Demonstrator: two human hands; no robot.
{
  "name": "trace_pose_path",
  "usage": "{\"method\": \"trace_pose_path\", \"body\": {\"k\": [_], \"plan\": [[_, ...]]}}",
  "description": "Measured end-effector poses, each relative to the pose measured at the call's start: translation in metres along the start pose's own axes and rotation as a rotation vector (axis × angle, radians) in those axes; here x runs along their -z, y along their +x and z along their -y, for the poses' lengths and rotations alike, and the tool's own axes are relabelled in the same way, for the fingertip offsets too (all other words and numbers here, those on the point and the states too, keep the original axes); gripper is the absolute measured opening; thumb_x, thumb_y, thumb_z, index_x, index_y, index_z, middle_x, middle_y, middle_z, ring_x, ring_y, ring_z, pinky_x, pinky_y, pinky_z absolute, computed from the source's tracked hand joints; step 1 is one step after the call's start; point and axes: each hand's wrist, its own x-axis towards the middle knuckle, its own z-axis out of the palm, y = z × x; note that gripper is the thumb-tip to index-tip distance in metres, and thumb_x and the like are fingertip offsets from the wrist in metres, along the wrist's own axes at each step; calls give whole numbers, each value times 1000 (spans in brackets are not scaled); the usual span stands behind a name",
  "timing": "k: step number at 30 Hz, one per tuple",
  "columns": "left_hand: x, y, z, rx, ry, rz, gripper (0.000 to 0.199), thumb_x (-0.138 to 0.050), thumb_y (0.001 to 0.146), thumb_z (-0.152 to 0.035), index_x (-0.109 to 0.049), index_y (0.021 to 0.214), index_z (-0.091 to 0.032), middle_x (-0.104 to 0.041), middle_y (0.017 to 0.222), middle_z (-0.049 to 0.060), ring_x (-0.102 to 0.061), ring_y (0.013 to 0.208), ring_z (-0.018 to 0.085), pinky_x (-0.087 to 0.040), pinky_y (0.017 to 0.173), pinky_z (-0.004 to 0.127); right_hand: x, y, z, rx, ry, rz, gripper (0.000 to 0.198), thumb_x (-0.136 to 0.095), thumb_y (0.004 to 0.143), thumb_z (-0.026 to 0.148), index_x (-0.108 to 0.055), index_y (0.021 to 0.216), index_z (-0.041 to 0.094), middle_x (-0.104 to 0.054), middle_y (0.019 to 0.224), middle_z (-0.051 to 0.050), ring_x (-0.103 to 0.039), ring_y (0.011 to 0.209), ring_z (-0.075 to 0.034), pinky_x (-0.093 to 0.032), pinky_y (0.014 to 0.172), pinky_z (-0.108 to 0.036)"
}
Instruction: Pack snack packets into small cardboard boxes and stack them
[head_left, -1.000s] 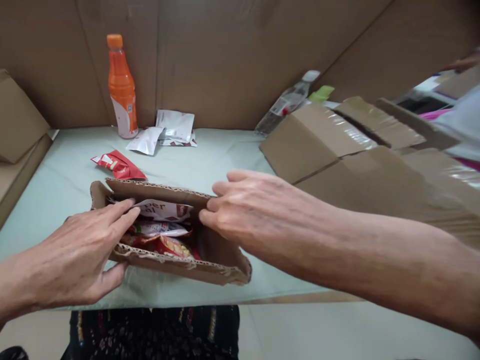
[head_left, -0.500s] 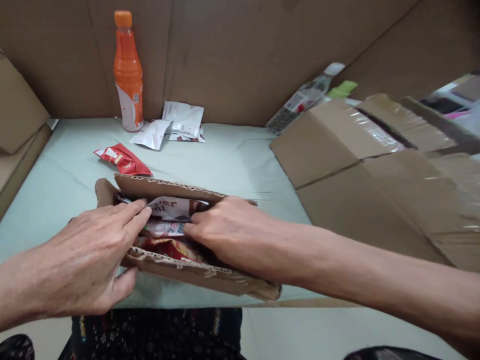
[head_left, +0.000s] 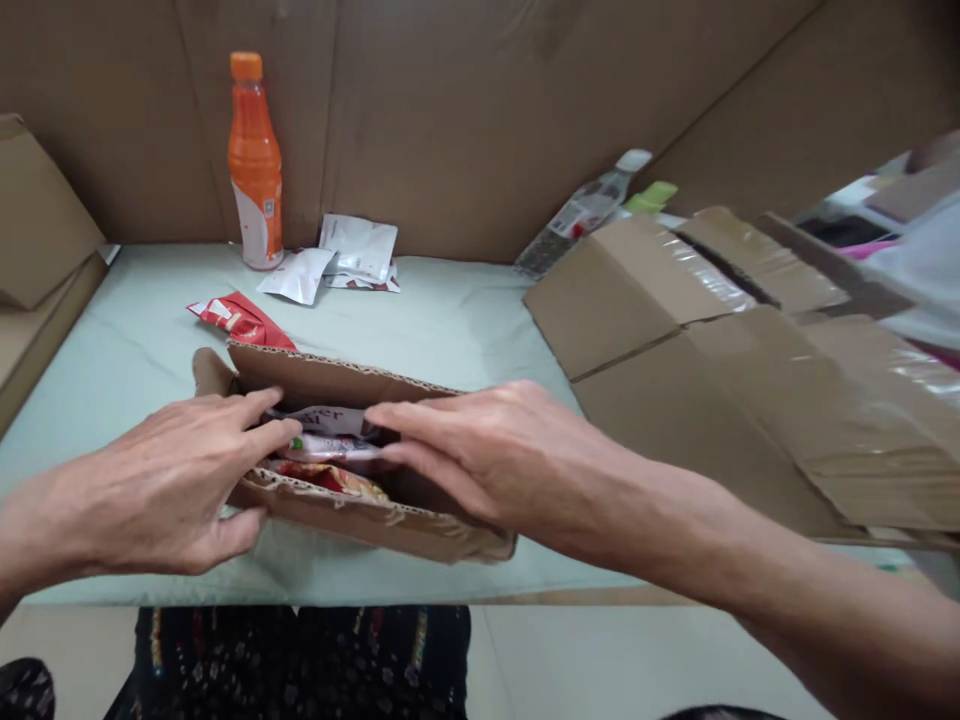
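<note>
A small open cardboard box (head_left: 390, 530) stands near the table's front edge, with packets packed side by side in it. Along its far side is a white-and-brown packet (head_left: 322, 416); beside it is a white-and-pink packet (head_left: 341, 449), and nearest me a red-and-orange packet (head_left: 330, 476). Over the box's left end reaches my left hand (head_left: 180, 470), open, fingers stretched inward at the packets and thumb outside the near wall. My right hand (head_left: 465, 440) is open over the right part, its straightened fingertips touching the right ends of the white packets.
Behind the box lie a red packet (head_left: 244, 322) and several white sachets (head_left: 360, 248). An orange bottle (head_left: 255, 170) stands by the cardboard back wall. At right, a clear bottle (head_left: 581, 215) leans behind a larger taped cardboard box (head_left: 675, 400). Another cardboard piece (head_left: 45, 210) is at left.
My right hand's bent fingers have straightened and spread over the packets. The white-and-brown packet sits lower in the box. My view has shifted slightly.
</note>
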Motion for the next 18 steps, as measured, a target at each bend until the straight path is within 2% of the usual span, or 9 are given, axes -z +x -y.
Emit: {"method": "trace_pose_path", "body": {"k": [2,4,7,9,12,14,18], "plan": [[1,-13,-6,-32,28,-124,54,-59,85,-30,-63,138,-21,-56,154,18,-65,128,42,-60,100,57,0,-8,-3,17,15,-95,21,-57,95,11,-74,104,19,-80,85,-3,-67,62,-14,-35,52,-26],[3,-30,-12,-38,6,-225,57,-58,90,-27,-54,147,-27,-48,163,10,-55,141,38,-52,114,55,-3,-15,-7,60,61,-199,23,-54,96,10,-75,101,19,-79,86,-3,-69,67,-14,-43,56,-25],[-1,-59,-14,99,-56,-421,72,-61,94,-30,-34,160,-39,-31,172,-2,-39,153,35,-37,127,54,-6,-25,-12,125,160,-442,25,-51,101,13,-75,101,19,-80,94,-6,-73,77,-16,-54,68,-28],[-13,-74,-11,244,-149,-522,77,-64,94,-35,-29,162,-41,-31,172,-2,-38,154,37,-34,129,55,-7,-29,-13,161,193,-576,24,-50,103,13,-74,103,18,-80,99,-6,-74,85,-18,-57,76,-30],[-40,-83,-3,376,-346,-538,79,-66,95,-40,-27,164,-37,-39,168,7,-44,151,36,-40,125,55,-12,-36,-11,191,196,-693,20,-55,102,13,-72,106,21,-80,109,-7,-75,95,-20,-59,85,-35],[-57,-81,2,366,-449,-546,78,-66,96,-40,-27,164,-36,-42,167,10,-45,151,35,-42,124,54,-20,-44,-9,142,205,-768,19,-59,100,14,-72,108,25,-79,114,-6,-75,98,-22,-60,88,-39],[-73,-70,8,290,-562,-583,70,-66,97,-38,-36,161,-35,-51,161,11,-51,147,34,-43,124,53,-44,-64,-5,-132,298,-919,28,-64,96,11,-73,112,32,-78,110,-4,-77,95,-23,-63,89,-39]]}}
